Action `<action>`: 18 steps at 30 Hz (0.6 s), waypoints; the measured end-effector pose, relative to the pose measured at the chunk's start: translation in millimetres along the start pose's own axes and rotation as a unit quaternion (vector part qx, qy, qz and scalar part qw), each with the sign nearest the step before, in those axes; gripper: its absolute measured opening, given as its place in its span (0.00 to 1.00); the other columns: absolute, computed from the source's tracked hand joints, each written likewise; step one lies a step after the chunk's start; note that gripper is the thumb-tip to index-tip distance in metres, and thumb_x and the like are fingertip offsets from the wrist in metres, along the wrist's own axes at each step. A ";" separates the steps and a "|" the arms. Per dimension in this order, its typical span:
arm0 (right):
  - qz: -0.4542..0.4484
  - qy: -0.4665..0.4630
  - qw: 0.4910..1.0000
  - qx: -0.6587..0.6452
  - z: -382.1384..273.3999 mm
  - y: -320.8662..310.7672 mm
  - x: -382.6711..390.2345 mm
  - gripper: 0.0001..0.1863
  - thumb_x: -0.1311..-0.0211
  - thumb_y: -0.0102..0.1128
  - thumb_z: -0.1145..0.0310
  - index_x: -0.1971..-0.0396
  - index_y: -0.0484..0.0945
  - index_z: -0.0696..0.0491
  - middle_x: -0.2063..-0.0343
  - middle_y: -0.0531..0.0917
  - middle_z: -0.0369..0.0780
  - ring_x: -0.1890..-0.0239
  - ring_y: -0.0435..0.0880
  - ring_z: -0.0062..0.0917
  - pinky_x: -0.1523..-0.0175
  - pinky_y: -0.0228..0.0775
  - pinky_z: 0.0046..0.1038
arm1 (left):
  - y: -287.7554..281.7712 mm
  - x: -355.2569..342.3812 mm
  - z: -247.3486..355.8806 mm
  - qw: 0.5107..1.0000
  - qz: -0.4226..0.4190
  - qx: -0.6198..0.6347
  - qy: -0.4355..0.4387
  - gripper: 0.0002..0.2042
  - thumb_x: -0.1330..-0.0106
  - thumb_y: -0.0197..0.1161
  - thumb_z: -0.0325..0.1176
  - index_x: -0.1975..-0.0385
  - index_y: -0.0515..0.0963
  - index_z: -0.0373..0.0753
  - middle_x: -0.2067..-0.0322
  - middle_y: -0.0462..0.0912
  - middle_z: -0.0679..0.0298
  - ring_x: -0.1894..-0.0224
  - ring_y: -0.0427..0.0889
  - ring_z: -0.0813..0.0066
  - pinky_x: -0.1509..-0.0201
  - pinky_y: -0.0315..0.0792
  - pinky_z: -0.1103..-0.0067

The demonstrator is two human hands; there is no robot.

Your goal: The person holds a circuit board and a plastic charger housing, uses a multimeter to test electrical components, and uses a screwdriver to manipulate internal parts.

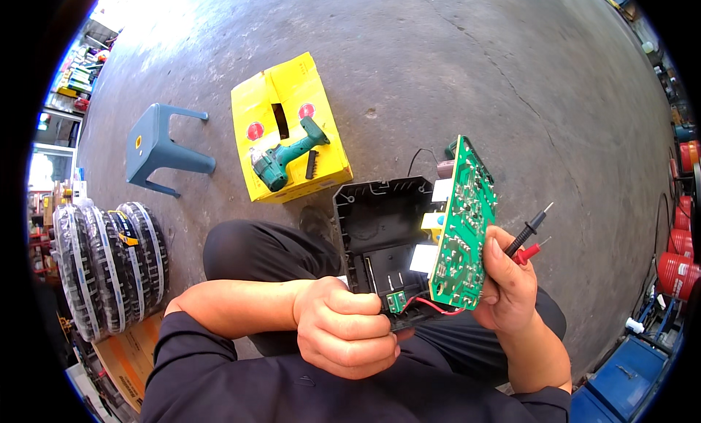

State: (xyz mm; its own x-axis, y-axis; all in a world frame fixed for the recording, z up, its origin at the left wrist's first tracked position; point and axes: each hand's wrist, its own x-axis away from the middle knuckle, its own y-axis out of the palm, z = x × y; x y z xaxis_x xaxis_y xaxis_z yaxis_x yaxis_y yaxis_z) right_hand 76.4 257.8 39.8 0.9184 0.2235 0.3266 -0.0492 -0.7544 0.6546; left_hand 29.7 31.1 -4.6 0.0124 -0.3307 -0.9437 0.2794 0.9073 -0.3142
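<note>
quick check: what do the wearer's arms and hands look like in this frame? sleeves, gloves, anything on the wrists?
Both hands are bare, no gloves: left hand, right hand. No watch, ring or wristband shows on either. The forearms are uncovered; dark navy sleeves are pushed up to about the elbows, plain fabric with no visible markings. The trousers are dark too.

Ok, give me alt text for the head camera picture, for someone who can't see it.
A seated person's right hand holds a green circuit board and two meter probes, while the left hand grips an open black plastic case. On the concrete floor beyond lie a yellow box with a green drill and a blue stool.
</note>
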 end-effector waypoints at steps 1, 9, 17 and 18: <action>-0.003 -0.001 1.000 -0.001 0.3 -0.9 -0.2 0.12 0.22 0.49 0.63 0.62 0.74 0.57 0.81 0.71 0.29 0.85 0.58 0.07 0.79 0.49 0.16 | -0.4 0.0 0.6 1.000 -0.001 0.000 -0.003 0.11 0.53 0.71 0.15 0.73 0.81 0.39 0.67 0.78 0.66 0.68 0.78 0.72 0.64 0.71 0.75; 0.007 0.004 1.000 0.008 -1.2 0.3 -0.5 0.13 0.22 0.49 0.63 0.63 0.74 0.57 0.82 0.70 0.29 0.85 0.57 0.08 0.79 0.48 0.17 | -1.0 -0.2 0.6 1.000 -0.002 0.001 -0.014 0.13 0.54 0.72 0.14 0.73 0.81 0.40 0.67 0.78 0.66 0.68 0.78 0.72 0.65 0.72 0.75; -0.007 0.003 1.000 -0.011 1.2 -2.6 -1.3 0.12 0.22 0.49 0.63 0.61 0.75 0.57 0.81 0.71 0.29 0.85 0.58 0.07 0.79 0.48 0.16 | -0.9 0.4 0.3 1.000 0.000 0.001 -0.012 0.13 0.54 0.73 0.14 0.73 0.81 0.40 0.66 0.79 0.66 0.67 0.78 0.73 0.65 0.73 0.76; -0.005 0.004 1.000 -0.015 1.2 -2.1 -1.3 0.12 0.22 0.49 0.63 0.61 0.75 0.57 0.80 0.72 0.29 0.85 0.58 0.07 0.79 0.48 0.16 | -0.9 0.3 0.4 1.000 0.000 0.001 -0.015 0.13 0.54 0.73 0.14 0.73 0.81 0.40 0.66 0.79 0.66 0.67 0.78 0.73 0.65 0.73 0.76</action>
State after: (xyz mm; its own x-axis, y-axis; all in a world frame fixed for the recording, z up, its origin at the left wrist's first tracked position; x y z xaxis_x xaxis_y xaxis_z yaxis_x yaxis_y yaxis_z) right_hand 75.8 258.3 37.1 0.9153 0.2364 0.3261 -0.0521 -0.7333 0.6779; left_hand 29.9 30.1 -4.6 0.0402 -0.3388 -0.9400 0.2820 0.9063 -0.3147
